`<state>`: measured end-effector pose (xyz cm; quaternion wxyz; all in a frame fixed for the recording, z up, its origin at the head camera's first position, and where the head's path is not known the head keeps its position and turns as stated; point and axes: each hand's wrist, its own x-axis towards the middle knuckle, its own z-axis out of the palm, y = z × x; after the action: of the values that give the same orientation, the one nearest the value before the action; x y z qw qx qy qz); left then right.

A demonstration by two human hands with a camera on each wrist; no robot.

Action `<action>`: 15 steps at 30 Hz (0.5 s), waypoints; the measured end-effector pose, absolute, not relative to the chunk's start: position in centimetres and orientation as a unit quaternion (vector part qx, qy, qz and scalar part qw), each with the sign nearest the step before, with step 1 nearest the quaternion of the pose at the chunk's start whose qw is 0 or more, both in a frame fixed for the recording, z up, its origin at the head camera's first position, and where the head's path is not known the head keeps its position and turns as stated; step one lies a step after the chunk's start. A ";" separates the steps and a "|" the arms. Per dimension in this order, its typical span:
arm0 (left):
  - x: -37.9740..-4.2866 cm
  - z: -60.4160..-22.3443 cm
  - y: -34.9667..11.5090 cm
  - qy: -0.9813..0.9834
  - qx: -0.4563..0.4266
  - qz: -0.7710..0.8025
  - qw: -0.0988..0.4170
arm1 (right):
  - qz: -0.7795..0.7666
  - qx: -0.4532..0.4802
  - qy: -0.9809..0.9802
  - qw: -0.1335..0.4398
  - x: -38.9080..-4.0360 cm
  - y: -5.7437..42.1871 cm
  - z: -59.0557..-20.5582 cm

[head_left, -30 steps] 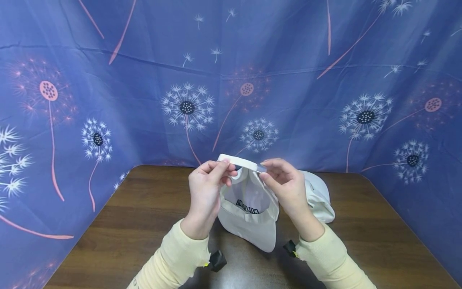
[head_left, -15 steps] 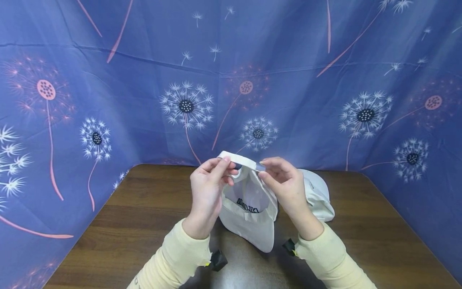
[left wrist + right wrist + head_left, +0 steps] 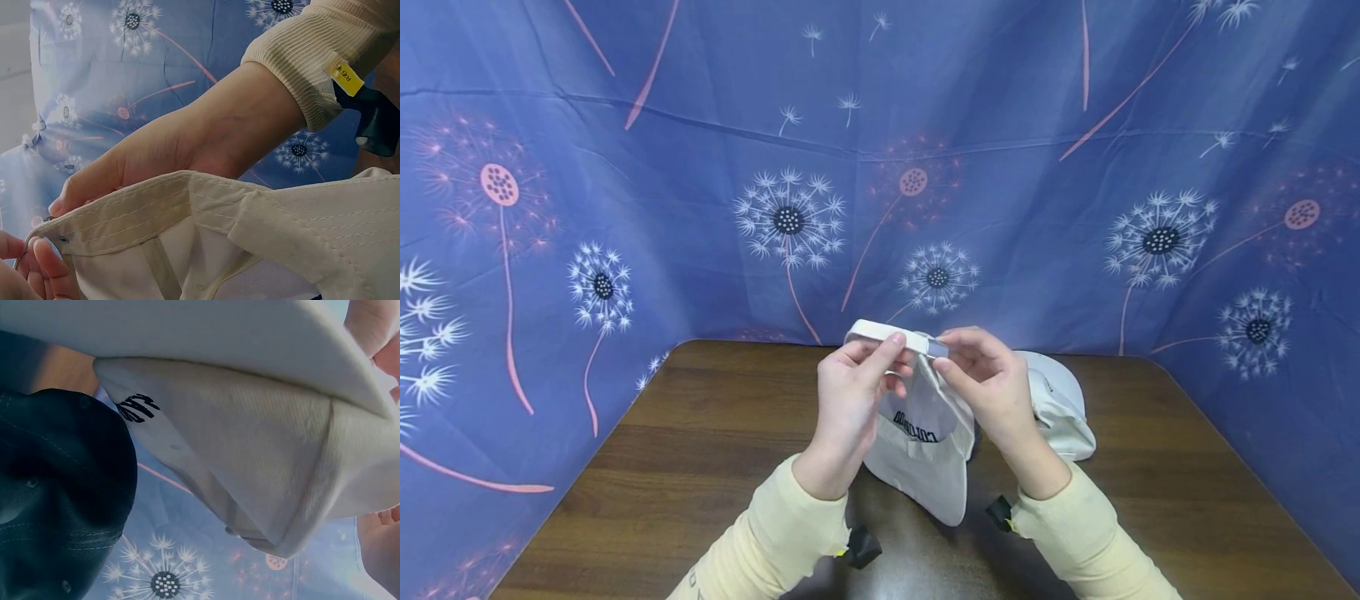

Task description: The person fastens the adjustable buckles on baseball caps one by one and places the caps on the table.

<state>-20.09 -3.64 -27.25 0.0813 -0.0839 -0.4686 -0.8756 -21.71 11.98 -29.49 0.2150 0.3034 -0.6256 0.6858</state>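
A white baseball cap with dark lettering hangs between my hands, brim toward me and its hollow inside showing. My left hand pinches the white back strap between thumb and fingers. At the strap's other end my right hand pinches beside a grey, shiny clasp. Seen from the left wrist, the cap's stitched inner band runs toward the fingertips. The right wrist view shows the cap's crown under the brim, with lettering on its side.
Another white cap lies on the brown wooden table, behind my right hand. In the right wrist view, a dark rounded fabric shape with stitching and eyelets appears at left. A blue dandelion-print cloth hangs behind the table.
My left hand has moved right along the strap, closer to the right hand. The right hand stays almost in place, and the second cap has not moved.
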 end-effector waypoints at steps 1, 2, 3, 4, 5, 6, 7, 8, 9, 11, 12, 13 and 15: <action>-20.1 -27.3 -3.6 -0.470 -0.084 -0.875 0.080 | 0.685 0.305 -0.625 0.216 -21.7 12.0 -29.5; -20.1 -27.2 -3.6 -0.470 -0.084 -0.875 0.079 | 0.684 0.305 -0.626 0.217 -21.7 11.9 -29.4; -20.0 -27.2 -3.6 -0.469 -0.085 -0.876 0.078 | 0.683 0.305 -0.627 0.218 -21.7 11.9 -29.4; -20.0 -27.2 -3.6 -0.469 -0.085 -0.876 0.078 | 0.682 0.306 -0.627 0.219 -21.6 11.9 -29.4; -20.0 -27.2 -3.5 -0.468 -0.086 -0.876 0.077 | 0.681 0.307 -0.627 0.220 -21.6 11.9 -29.3; -20.0 -27.2 -3.5 -0.467 -0.087 -0.877 0.076 | 0.679 0.307 -0.628 0.222 -21.6 11.9 -29.3; -20.0 -27.1 -3.5 -0.468 -0.087 -0.876 0.075 | 0.679 0.308 -0.628 0.223 -21.6 11.9 -29.3; -20.0 -27.1 -3.5 -0.467 -0.087 -0.877 0.074 | 0.679 0.309 -0.627 0.223 -21.6 11.9 -29.2; -20.0 -27.1 -3.5 -0.468 -0.087 -0.876 0.073 | 0.680 0.309 -0.626 0.224 -21.6 11.9 -29.2; -19.9 -27.0 -3.5 -0.470 -0.084 -0.876 0.069 | 0.680 0.310 -0.625 0.224 -21.6 11.8 -29.2; -19.9 -26.9 -3.5 -0.471 -0.083 -0.876 0.068 | 0.680 0.310 -0.625 0.225 -21.6 11.8 -29.2; -19.9 -26.9 -3.5 -0.472 -0.081 -0.875 0.066 | 0.680 0.310 -0.625 0.225 -21.6 11.8 -29.1; -19.9 -26.9 -3.4 -0.473 -0.078 -0.875 0.062 | 0.679 0.311 -0.626 0.225 -21.5 11.8 -29.1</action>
<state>-19.94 -3.44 -26.89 0.0621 -0.0779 -0.4733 -0.8753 -21.54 11.77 -29.13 0.2247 0.3106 -0.6259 0.6792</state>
